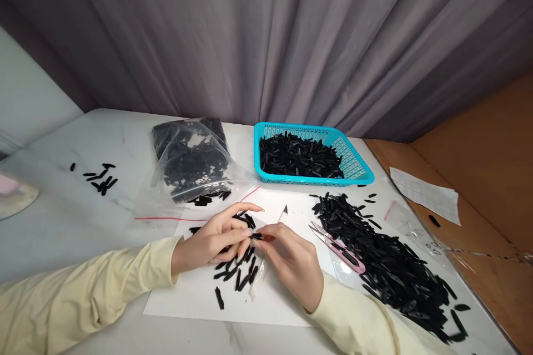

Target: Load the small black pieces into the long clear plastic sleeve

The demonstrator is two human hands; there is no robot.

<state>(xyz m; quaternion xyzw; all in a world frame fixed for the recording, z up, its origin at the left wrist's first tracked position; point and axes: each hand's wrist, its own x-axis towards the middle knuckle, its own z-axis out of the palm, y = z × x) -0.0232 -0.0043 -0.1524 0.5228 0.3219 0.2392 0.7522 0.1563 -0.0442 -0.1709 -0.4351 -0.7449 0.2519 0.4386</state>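
Observation:
Over a white sheet of paper [183,308], my left hand [220,237] and my right hand [296,260] meet, fingertips pinched together on a small black strip [257,237]. The strip's far end is hidden by the left fingers. Loose black strips [244,274] lie on the paper beneath and around the hands. Just behind my right hand shows a white, dark-tipped thing [285,212], like a pen or pencil; its lower part is hidden. A crumpled clear plastic piece [259,282] is below the fingers.
A blue basket [314,180] full of black strips stands at the back. Left of it lies a clear zip bag [191,161] holding more. At right are pink-handled thread snips [347,258] against a large strip pile [391,266]. A few strips [101,180] lie far left.

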